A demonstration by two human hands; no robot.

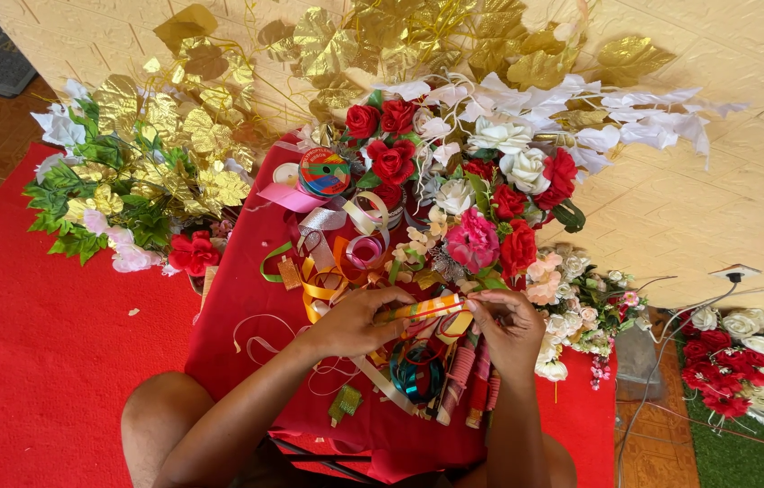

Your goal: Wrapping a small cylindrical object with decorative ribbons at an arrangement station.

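Observation:
My left hand (pixel 357 322) grips a short orange and yellow tube-like object (pixel 425 309) by its left end. My right hand (pixel 510 327) pinches the same object at its right end, fingers closed around it. Both hands hover over a small table covered in red cloth (pixel 237 316). Under the hands lie ribbon rolls: a teal one (pixel 415 369), red and pink ones (pixel 471 375), and loose orange ribbon (pixel 323 287). A round multicoloured tape roll (pixel 323 172) sits at the table's far side.
Artificial red, pink and white flowers (pixel 477 194) and gold leaves (pixel 174 126) crowd the far side and left. More flowers (pixel 744 361) lie on the floor at right near a wall socket with cables (pixel 733 272). Red carpet (pixel 29 352) covers the floor at left.

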